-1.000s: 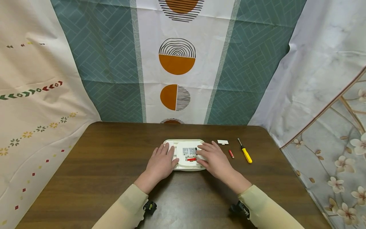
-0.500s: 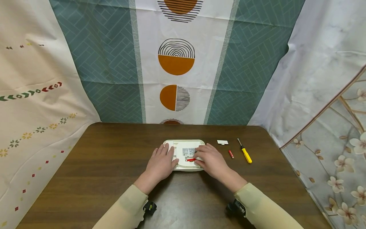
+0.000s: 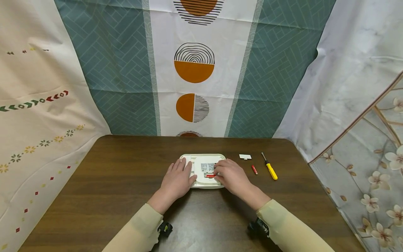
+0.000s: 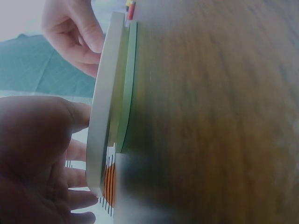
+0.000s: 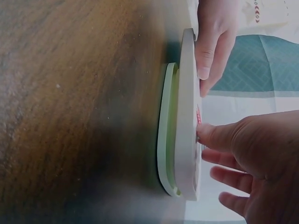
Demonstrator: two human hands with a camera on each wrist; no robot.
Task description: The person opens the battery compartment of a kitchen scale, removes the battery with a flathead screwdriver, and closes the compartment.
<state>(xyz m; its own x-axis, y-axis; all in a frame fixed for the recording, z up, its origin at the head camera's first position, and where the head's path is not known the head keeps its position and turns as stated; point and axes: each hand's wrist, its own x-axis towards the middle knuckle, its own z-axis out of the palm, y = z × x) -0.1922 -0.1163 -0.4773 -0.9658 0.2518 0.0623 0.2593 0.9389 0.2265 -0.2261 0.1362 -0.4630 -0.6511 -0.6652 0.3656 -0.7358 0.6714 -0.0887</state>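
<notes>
A white rounded device lies on the table, its battery slot facing up beside a printed label. In that slot is a red battery, partly covered at its right end by my right hand. In the right wrist view, the thumb presses at the battery, with the other fingers spread loosely beyond it. My left hand rests on the device's left part, fingers extended and thumb near the front edge. A pale green lower layer shows under the white body in the left wrist view.
To the right lie a white battery cover, a second red battery and a screwdriver with a yellow handle. Patterned cloth hangs behind the brown table.
My right hand has moved left and inward onto the battery's right end, its fingers drawing closer together. The battery, slightly slanted before, now lies straight along the slot. My left hand has stayed still.
</notes>
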